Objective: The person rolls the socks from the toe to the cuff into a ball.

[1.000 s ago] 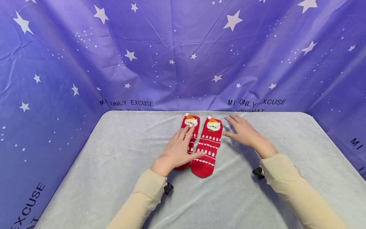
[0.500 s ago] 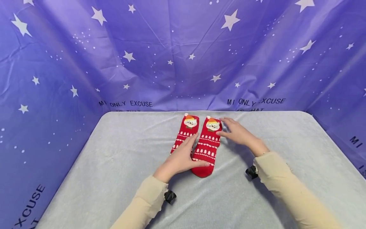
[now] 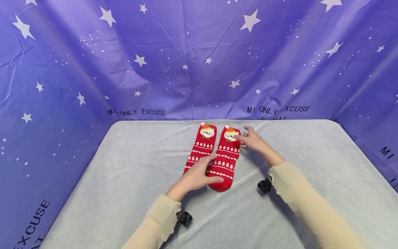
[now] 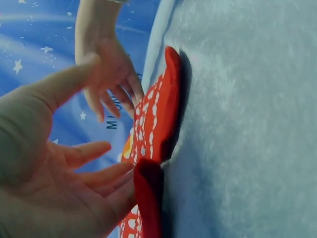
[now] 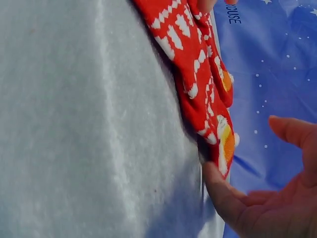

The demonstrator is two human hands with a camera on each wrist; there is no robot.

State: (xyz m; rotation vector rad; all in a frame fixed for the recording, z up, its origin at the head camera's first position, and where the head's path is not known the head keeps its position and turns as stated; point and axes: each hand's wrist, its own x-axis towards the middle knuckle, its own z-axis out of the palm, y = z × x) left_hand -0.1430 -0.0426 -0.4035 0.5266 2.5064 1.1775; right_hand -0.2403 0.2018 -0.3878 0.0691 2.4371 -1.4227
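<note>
Grey mat (image 3: 130,180) | left hand (image 3: 196,178) flat on socks (image 3: 225,159) | right hand (image 3: 253,140) relaxed, touching cuff

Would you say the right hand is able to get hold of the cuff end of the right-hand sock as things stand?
Probably yes: the right hand already touches the right-hand sock at its cuff, and nothing covers that end.

We see two red socks (image 3: 214,155) banded with white hearts and little trees, each topped by a white cat face in an orange hat. Our sleeves (image 3: 298,193) are beige, the tablecloth (image 3: 124,173) pale grey, the backdrop (image 3: 186,52) purple with white stars and black lettering.
</note>
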